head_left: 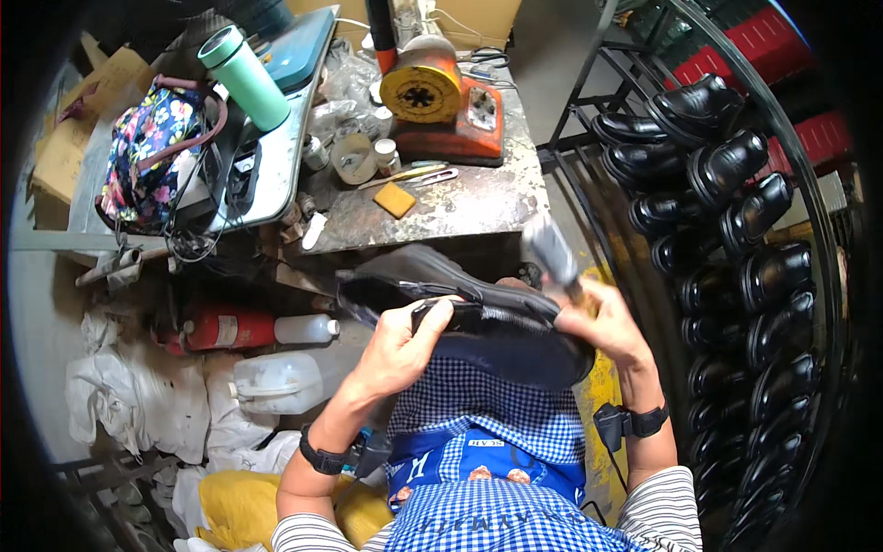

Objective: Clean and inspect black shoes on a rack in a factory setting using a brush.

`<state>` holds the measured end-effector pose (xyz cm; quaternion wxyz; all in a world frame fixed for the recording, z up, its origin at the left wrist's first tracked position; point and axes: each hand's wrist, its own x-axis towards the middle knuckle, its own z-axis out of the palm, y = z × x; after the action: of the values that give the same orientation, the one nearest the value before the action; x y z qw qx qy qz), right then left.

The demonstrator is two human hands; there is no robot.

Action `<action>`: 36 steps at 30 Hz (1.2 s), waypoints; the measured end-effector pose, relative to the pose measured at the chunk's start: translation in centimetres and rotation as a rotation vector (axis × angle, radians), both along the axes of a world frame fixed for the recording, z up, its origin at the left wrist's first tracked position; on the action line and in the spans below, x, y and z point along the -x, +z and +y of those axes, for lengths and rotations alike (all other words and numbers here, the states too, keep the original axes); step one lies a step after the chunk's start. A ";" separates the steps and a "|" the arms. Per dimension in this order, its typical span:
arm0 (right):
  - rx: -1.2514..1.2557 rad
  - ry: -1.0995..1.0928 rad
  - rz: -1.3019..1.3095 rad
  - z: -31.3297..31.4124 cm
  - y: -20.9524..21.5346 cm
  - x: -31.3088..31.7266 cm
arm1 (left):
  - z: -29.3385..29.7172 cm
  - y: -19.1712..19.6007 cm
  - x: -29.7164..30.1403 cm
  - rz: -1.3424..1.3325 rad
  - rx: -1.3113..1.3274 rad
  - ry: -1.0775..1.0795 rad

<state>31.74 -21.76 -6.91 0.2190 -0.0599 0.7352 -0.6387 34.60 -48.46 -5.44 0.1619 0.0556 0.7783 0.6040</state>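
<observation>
I see the left hand (397, 342) clamped around the near side of a black shoe (460, 313) that lies sole-up across the lap, on a blue checked apron (487, 414), just below the front edge of the worn desk (469, 207). The right hand (607, 322) is closed around the handle of a hammer (552, 253), whose blurred head hangs over the shoe's right end. An orange machine (441, 101) stands at the desk's back edge. A rack of black shoes (727, 230) fills the right side.

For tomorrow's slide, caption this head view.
Left hand steadies a black shoe on the lap; right hand swings a hammer.
</observation>
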 end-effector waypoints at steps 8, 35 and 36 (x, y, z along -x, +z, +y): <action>-0.348 -0.406 0.292 1.0 1.6 -5.3 | 6.0 -5.6 -0.7 -0.164 -0.423 0.551; -0.711 -0.137 0.801 -2.4 0.9 -8.6 | 6.4 -7.0 -2.0 -0.177 -0.750 0.421; -0.670 -0.038 0.864 -2.5 0.9 -9.0 | 6.3 -7.1 -2.1 -0.242 -0.774 0.410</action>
<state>40.73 -24.22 -6.03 -0.1075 -0.2303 0.9224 -0.2908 36.66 -42.19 -12.56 0.0959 -0.1141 0.4657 0.8723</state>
